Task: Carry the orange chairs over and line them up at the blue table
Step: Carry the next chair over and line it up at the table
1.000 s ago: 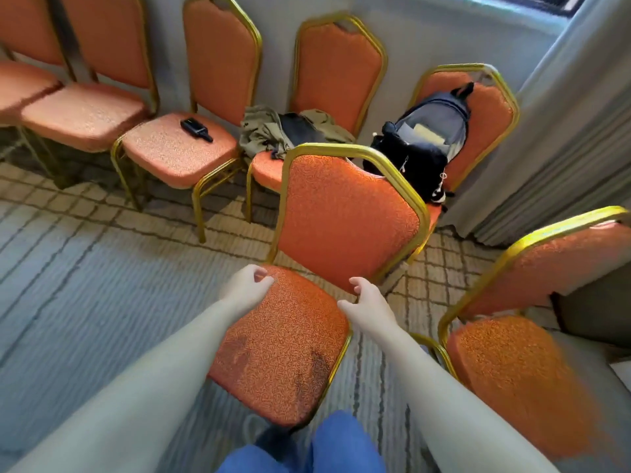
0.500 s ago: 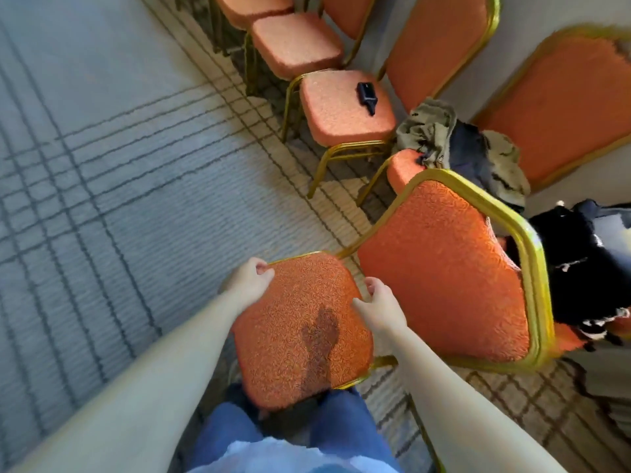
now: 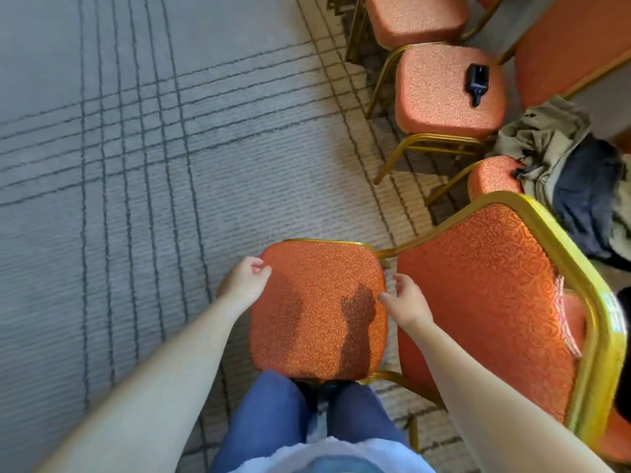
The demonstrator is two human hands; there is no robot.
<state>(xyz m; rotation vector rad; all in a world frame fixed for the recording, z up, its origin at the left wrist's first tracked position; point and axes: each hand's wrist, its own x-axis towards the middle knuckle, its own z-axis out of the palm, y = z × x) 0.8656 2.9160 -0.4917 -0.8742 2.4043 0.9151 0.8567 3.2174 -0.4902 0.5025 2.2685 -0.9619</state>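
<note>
Head view: orange chair point(image 3: 317, 308) at centre, backrest toward 3 o'clock. Left hand point(image 3: 246, 285) grips the seat's 9 o'clock edge. Right hand point(image 3: 408, 303) curls at its 3 o'clock edge, clamp unconfirmed. Blue table not visible. Carrying judged barely begun; other chairs point(image 3: 440, 97) stand at 1 o'clock.

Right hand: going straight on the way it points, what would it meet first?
The seat: the right hand points up-left in the view, close against its right edge. Whether it touches is unclear.

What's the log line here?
chair: held by seat | left hand: grips left edge | right hand: grips right edge | table: not in view
</note>
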